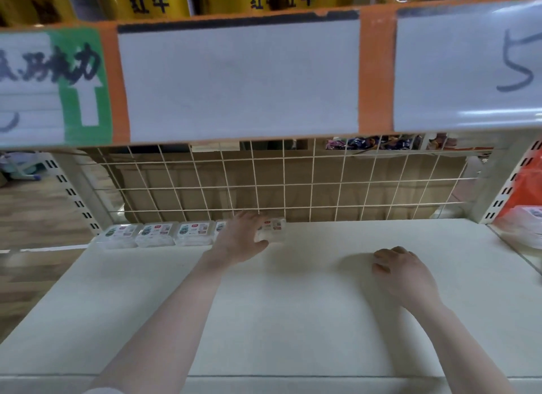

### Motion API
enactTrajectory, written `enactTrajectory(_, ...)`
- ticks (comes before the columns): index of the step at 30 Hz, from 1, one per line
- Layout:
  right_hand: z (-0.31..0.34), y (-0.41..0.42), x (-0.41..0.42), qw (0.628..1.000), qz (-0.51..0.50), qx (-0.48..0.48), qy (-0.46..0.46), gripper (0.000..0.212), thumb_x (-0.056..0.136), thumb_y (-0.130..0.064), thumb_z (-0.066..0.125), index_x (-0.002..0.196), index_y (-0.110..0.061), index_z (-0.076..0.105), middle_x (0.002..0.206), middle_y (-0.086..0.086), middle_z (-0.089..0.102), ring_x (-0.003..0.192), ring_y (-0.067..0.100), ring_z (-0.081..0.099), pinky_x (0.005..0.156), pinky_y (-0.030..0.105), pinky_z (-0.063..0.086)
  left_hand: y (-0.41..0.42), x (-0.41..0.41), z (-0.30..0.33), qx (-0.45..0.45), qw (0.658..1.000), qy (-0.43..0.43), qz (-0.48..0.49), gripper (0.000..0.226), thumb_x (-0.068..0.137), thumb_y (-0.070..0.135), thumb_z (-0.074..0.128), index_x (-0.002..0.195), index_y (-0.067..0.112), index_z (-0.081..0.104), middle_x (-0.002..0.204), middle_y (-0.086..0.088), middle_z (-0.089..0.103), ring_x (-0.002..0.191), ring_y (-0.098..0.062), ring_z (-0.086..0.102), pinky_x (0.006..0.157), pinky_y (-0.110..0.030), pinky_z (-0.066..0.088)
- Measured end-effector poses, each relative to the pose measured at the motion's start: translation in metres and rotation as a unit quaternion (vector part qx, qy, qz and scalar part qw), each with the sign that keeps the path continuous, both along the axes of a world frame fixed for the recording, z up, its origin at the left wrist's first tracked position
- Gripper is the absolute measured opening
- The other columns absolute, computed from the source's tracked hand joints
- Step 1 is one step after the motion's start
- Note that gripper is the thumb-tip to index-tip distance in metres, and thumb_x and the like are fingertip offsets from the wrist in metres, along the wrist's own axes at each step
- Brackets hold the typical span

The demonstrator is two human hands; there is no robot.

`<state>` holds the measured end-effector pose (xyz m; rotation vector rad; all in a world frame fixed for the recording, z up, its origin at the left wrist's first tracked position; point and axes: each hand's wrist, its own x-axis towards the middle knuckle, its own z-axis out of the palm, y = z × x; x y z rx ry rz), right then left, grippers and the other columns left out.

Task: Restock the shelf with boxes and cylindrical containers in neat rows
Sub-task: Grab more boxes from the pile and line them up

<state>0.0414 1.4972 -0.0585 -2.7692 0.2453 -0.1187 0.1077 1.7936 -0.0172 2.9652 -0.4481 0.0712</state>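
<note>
While the left hand (241,237) grips a clear box (271,230) at mid-frame, four boxes (158,233) line its left. Right hand (403,272) rests loosely curled, holding nothing, on the white shelf (293,320).

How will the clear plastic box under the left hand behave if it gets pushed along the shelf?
The clear plastic box looks low and flat, so it should slide rather than tip. It seems light under the left hand. The shelf looks smooth, so it may skid askew.

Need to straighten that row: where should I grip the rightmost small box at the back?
Probably across its short sides, coming from the front: the rightmost box lies flat against the wire mesh, its right side free. The left hand already grips its left end.
</note>
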Motion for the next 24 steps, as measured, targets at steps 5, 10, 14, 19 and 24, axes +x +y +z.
enactTrajectory(5,-0.001,-0.011,-0.011,0.999,-0.016,0.027,-0.02,0.021,0.087,-0.02,0.049,0.068,-0.029,0.048,0.081,0.002,0.049,0.091,0.029,0.053,0.061,0.03,0.033,-0.014,-0.047,-0.016,-0.054,0.995,-0.049,0.071,0.05,0.093,0.032,0.053,0.14,0.019,0.041,0.141,0.003,0.043,0.134,-0.017,0.03,0.106,-0.029,0.029)
enactTrajectory(10,-0.002,-0.016,-0.021,0.999,0.022,0.006,-0.028,0.018,0.088,-0.018,0.055,0.098,-0.01,0.067,0.097,0.015,0.06,0.097,0.034,0.055,0.073,0.035,0.04,-0.031,-0.097,-0.028,-0.022,0.993,-0.035,0.114,0.047,0.095,0.03,0.046,0.139,0.016,0.041,0.14,-0.001,0.043,0.131,-0.02,0.033,0.103,-0.028,0.029)
enactTrajectory(14,0.003,-0.014,-0.033,0.998,0.049,0.009,-0.027,0.023,0.087,-0.016,0.054,0.104,-0.008,0.067,0.101,0.018,0.059,0.099,0.036,0.054,0.076,0.036,0.041,-0.043,-0.132,-0.025,-0.033,0.986,-0.042,0.158,0.042,0.094,0.028,0.046,0.134,0.016,0.046,0.136,-0.002,0.047,0.128,-0.021,0.037,0.101,-0.029,0.031)
enactTrajectory(19,0.01,-0.011,-0.059,0.998,0.036,0.04,-0.043,0.027,0.088,-0.016,0.055,0.111,-0.007,0.065,0.107,0.021,0.059,0.102,0.038,0.053,0.08,0.039,0.042,-0.052,-0.167,-0.014,-0.058,0.978,-0.047,0.197,0.04,0.096,0.029,0.046,0.133,0.017,0.045,0.137,-0.001,0.045,0.129,-0.019,0.035,0.102,-0.028,0.03)
enactTrajectory(24,0.015,-0.01,-0.097,0.995,0.013,0.07,-0.07,0.037,0.088,-0.02,0.057,0.124,-0.011,0.059,0.116,0.019,0.057,0.107,0.038,0.052,0.084,0.041,0.042,-0.054,-0.194,-0.007,-0.071,0.975,-0.056,0.204,0.042,0.095,0.03,0.046,0.135,0.016,0.043,0.138,-0.002,0.044,0.129,-0.02,0.035,0.106,-0.029,0.027)
